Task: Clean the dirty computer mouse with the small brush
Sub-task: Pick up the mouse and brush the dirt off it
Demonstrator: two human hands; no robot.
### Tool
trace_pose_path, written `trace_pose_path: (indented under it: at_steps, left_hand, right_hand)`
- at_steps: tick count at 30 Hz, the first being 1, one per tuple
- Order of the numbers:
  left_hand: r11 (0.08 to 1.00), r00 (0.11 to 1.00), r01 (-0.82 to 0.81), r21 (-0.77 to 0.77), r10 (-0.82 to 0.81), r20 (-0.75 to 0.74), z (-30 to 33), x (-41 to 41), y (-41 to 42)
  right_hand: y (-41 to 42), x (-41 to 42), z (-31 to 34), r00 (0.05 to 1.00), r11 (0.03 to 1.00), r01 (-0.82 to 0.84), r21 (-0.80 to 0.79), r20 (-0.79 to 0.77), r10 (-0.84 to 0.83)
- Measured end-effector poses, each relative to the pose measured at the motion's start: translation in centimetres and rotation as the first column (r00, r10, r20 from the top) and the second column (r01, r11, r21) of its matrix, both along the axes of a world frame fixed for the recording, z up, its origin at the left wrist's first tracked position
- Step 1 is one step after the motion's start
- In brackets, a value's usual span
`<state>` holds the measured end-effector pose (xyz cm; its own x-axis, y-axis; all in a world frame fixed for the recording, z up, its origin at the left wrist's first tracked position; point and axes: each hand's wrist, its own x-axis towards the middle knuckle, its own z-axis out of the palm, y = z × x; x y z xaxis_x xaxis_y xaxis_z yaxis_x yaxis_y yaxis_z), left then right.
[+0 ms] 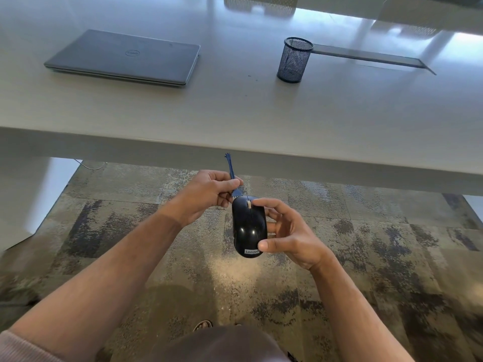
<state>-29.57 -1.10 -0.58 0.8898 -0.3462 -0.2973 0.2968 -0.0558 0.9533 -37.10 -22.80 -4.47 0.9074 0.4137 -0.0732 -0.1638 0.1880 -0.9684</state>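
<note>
A glossy black computer mouse point(248, 226) with a white label at its near end is held in the air below the table's front edge. My right hand point(290, 233) grips it from the right side, thumb at the label end and forefinger by the scroll wheel. My left hand point(206, 197) pinches a small blue brush point(231, 169). The brush's pale bristle end touches the mouse's far tip. Its thin handle, ending in a tiny hand shape, points up toward the table edge.
A white table point(235, 113) spans the view ahead. On it lie a closed grey laptop point(125, 57) at the left and a dark mesh pen cup point(295, 60) at the right. Patterned carpet point(366, 244) lies below. Chair backs stand beyond the table.
</note>
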Motion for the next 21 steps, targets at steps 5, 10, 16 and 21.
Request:
trace_pose_path:
  at_steps: [5, 10, 16, 21]
  left_hand:
    - [0.999, 0.999, 0.002, -0.032, -0.003, -0.036, 0.1, 0.5, 1.1]
    - [0.997, 0.998, -0.067, -0.026, 0.067, -0.015, 0.3, 1.1, 0.7]
    - [0.999, 0.999, -0.02, -0.029, 0.019, -0.029, 0.3, 1.1, -0.5]
    - [0.997, 0.993, 0.075, -0.033, -0.077, -0.091, 0.2, 1.5, 0.6]
  right_hand:
    - [-0.5, -0.1, -0.1, 0.999, 0.999, 0.032, 0.019, -0.023, -0.031]
    - [-0.1, 0.1, -0.1, 0.999, 0.999, -0.034, -0.001, 0.004, 0.034]
    - [0.4, 0.5, 0.0, 0.997, 0.998, -0.068, 0.001, 0.028, 0.068]
    - [-0.1, 0.3, -0.1, 0.999, 0.999, -0.03, 0.038, 0.013, 0.029]
